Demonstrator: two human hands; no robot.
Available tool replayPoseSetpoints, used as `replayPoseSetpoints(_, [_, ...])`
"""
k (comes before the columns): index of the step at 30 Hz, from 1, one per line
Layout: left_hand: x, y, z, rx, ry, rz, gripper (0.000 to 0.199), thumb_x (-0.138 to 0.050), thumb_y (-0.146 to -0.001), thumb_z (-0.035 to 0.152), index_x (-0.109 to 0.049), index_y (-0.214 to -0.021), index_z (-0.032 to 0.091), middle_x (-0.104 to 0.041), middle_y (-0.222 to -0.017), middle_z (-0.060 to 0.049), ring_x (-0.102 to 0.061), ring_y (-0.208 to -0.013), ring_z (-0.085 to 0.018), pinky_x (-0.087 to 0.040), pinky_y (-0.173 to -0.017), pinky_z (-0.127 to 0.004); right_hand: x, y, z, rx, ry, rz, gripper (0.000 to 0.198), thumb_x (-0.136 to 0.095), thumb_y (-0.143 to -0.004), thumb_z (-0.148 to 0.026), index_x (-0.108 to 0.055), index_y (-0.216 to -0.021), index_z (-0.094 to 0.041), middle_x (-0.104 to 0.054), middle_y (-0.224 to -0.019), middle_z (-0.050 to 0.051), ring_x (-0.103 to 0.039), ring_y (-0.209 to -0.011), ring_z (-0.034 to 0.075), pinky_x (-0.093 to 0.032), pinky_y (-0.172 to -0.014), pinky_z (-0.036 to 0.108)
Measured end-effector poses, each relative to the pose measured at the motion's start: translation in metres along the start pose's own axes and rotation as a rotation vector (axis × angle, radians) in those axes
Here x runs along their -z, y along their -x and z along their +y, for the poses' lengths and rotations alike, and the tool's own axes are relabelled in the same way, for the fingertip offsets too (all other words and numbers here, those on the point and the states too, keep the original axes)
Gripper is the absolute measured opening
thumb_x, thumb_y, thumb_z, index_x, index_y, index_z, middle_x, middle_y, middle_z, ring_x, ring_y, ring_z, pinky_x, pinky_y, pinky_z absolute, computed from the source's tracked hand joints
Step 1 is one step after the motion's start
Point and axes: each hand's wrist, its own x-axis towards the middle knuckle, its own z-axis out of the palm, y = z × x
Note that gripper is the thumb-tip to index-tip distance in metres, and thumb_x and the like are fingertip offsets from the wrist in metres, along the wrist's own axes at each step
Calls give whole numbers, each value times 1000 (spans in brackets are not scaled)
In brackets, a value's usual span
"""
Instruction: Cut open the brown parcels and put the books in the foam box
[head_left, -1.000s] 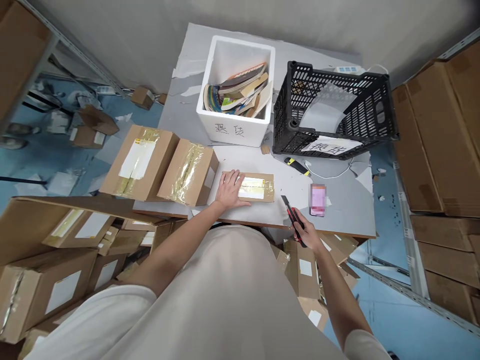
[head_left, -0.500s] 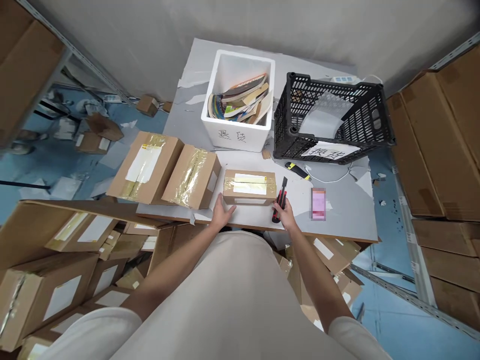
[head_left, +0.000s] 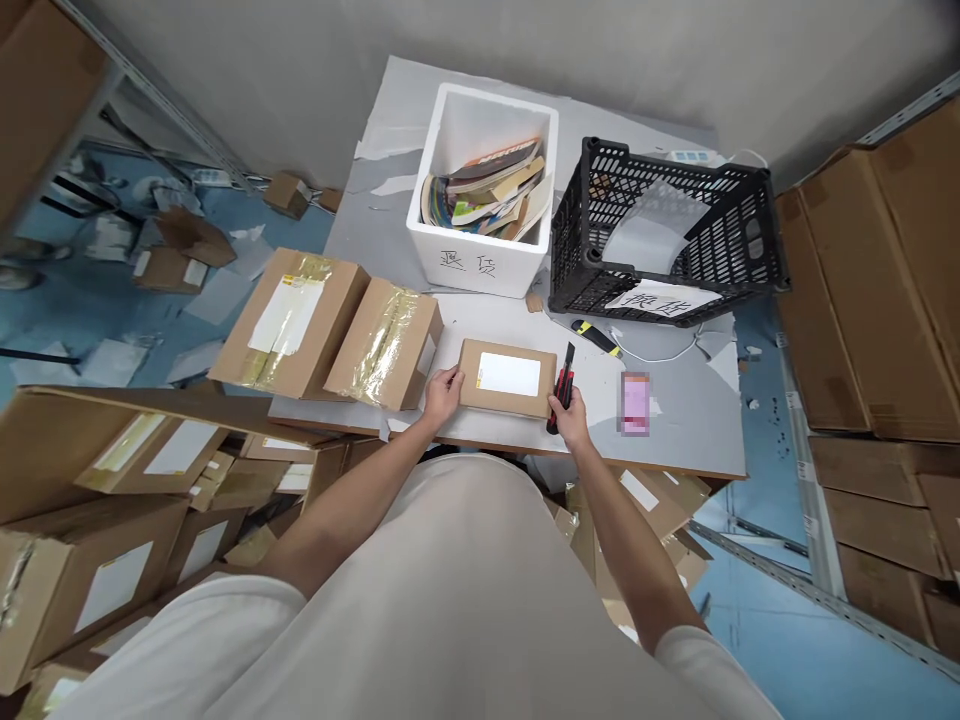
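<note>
plainly, a small oblong carton [head_left: 480, 398] of smooth brown cardboard lies between the two hands near the front edge of the table [head_left: 697, 430], a flat white label on its upper face; whether its underside rests fully on the tabletop i cannot tell. the left hand [head_left: 444, 398] has its fingers and thumb clamped on the carton's left end. the right hand [head_left: 570, 415] has its fingers wrapped round a utility knife [head_left: 565, 388], slim, black and red, its dark blade pointing away from the body, and this hand sits right against the carton's right end. to the left, two bulkier cartons, a larger carton [head_left: 334, 330] and a middle carton [head_left: 386, 345], stand side by side, their tops crossed by glossy, wrinkled yellowish tape. behind, a thick-walled white foam box [head_left: 480, 265], matt and square-rimmed, holds a slanting heap of books [head_left: 487, 195] with curled, papery edges. beside it stands a black plastic crate [head_left: 566, 290] of open latticework, with a handwritten paper sheet [head_left: 664, 297] on its front. before the crate lie a yellow-and-black cutter [head_left: 596, 337] and a thin, curving white cable [head_left: 660, 353], and nearer, a pink, blurred rectangle [head_left: 636, 405].
</note>
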Motion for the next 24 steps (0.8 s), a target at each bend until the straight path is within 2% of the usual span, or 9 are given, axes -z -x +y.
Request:
replayPoseSetpoints(5, [2,14,-24,38,57,-36,46,-35,-91,31,-59,-126,15,-62,-124,-13,-59,-113,-21,-45,-101,-40,3,16,12,-25,-124,0,44,-62,-75,-46,-50,-109,-21,-63,-119,10,-60,-106,21,-46,-95,40])
replayPoseSetpoints(8, [4,31,-41,66,88,-90,49,-42,-83,23,-55,-129,13,-61,-126,-14,-60,-115,-21,-46,-100,-39,4,31,22,-59,-178,0,44,-62,-76,-47,-48,-110,-21,-62,-122,11,-61,-106,20,-49,-92,39])
replayPoseSetpoints(11, [0,43,-52,84,121,-148,56,-54,-74,21,-55,-129,14,-61,-128,-13,-58,-118,-23,-48,-98,-41,2,45,29,-73,-84,8,43,-62,-75,-47,-50,-108,-21,-65,-113,9,-61,-100,20,-51,-87,39])
replayPoseSetpoints(13, [-6,45,-53,100,148,-166,54,-56,-74,24,-56,-127,14,-63,-125,-13,-60,-115,-23,-50,-96,-41,-2,49,31,-82,-45,20,42,-62,-74,-46,-51,-106,-21,-66,-104,7,-61,-94,20,-52,-83,38])
replayPoseSetpoints(16, [-11,41,-46,129,173,-150,46,-57,-78,29,-59,-120,12,-67,-117,-14,-64,-108,-22,-52,-91,-38,-6,49,27,-89,-58,42,40,-61,-74,-46,-50,-104,-22,-64,-99,5,-61,-86,18,-52,-78,36])
replayPoseSetpoints(19, [-5,33,-27,151,166,-94,44,-58,-81,36,-61,-116,11,-68,-112,-15,-65,-100,-22,-54,-85,-37,-4,40,13,-75,-96,55,38,-60,-75,-45,-49,-103,-22,-63,-102,5,-60,-82,16,-52,-76,35])
replayPoseSetpoints(22, [6,21,-1,122,131,3,47,-55,-83,45,-62,-114,11,-66,-108,-14,-64,-91,-20,-53,-82,-35,3,23,-7,24,-112,67,38,-59,-76,-42,-49,-106,-22,-63,-109,7,-60,-88,17,-50,-80,35])
replayPoseSetpoints(24, [13,11,16,63,55,45,49,-60,-78,48,-64,-112,12,-63,-102,-10,-62,-85,-19,-52,-81,-34,7,10,-21,80,-36,72,40,-59,-75,-42,-49,-108,-21,-63,-109,8,-59,-89,19,-49,-83,37])
